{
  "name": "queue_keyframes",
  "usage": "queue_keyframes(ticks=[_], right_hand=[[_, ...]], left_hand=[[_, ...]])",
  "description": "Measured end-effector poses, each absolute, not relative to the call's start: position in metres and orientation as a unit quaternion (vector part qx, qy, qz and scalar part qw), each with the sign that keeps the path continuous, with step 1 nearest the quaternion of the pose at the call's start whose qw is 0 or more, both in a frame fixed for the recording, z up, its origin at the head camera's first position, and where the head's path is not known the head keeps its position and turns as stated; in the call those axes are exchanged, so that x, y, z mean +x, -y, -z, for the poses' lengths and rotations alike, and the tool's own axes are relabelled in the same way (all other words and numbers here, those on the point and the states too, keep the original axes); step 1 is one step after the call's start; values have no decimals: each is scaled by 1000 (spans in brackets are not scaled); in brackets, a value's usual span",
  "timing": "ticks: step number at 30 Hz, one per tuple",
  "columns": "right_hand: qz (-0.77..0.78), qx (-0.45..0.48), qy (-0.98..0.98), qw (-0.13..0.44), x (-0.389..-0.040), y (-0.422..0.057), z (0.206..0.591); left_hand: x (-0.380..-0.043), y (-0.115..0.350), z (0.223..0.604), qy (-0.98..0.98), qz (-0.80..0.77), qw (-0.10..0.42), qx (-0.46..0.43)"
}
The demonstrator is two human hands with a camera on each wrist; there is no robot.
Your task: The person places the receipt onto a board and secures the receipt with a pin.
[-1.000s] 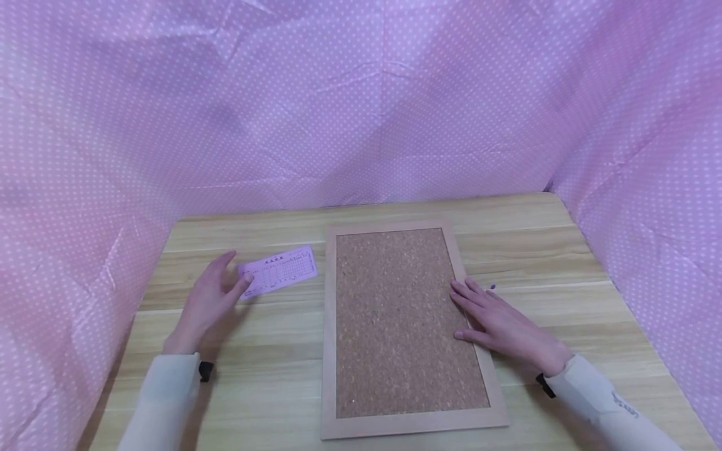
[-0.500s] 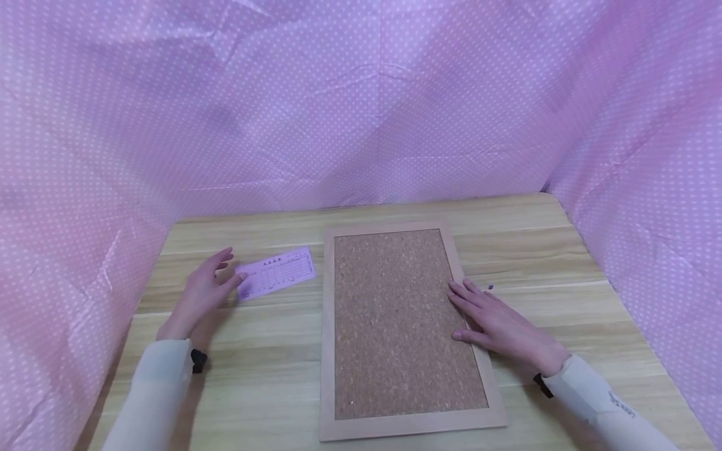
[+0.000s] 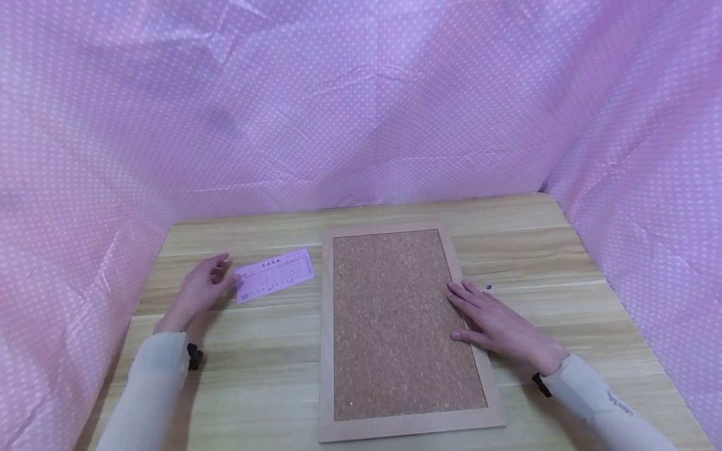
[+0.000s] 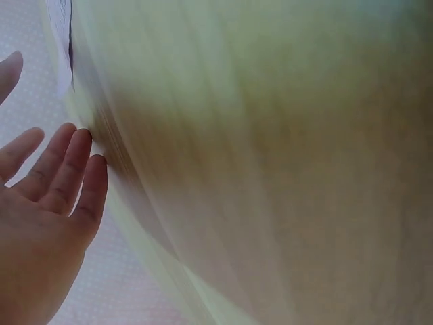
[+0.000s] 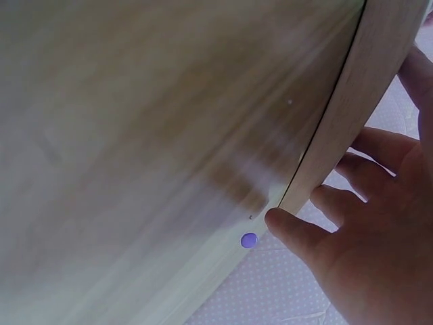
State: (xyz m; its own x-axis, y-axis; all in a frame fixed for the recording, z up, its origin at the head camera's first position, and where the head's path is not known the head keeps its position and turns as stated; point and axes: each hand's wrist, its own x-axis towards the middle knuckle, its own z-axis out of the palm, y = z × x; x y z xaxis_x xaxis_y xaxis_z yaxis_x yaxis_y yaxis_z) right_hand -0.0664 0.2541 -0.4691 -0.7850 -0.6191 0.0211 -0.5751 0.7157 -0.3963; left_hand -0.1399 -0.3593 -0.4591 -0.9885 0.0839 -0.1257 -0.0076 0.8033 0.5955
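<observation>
A pink paper slip (image 3: 274, 275) printed with a grid lies on the wooden table, left of a wood-framed corkboard (image 3: 406, 326). My left hand (image 3: 203, 287) is beside the slip's left end, thumb tip right at its edge and the other fingers loosely bent. In the left wrist view the thumb is spread from the fingers, and the slip (image 4: 62, 47) appears beyond them. My right hand (image 3: 502, 326) rests on the board's right frame edge with fingers extended. Just past its fingertips, a small round purple disc (image 5: 249, 240) sits on the tabletop.
The pale wooden table (image 3: 271, 376) has a rounded back right corner. Pink dotted cloth (image 3: 361, 113) hangs behind the table and along both sides. Each wrist carries a small black band piece (image 3: 194, 357) below a light sleeve (image 3: 146, 388).
My left hand has drawn slightly left, its thumb going from over the slip to its left edge, and its fingers have bent more. My right hand stays on the frame.
</observation>
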Motion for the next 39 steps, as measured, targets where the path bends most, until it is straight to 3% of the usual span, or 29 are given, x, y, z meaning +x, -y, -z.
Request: queue_keyframes(ticks=[11,39], right_hand=[[197,-325,-923,54,-66,-254,471],[200,-319,-924,60,-65,-252,470]], left_hand=[[-146,364,462,-949,-295,105,24],[-148,354,467,-946,-310,84,-31]])
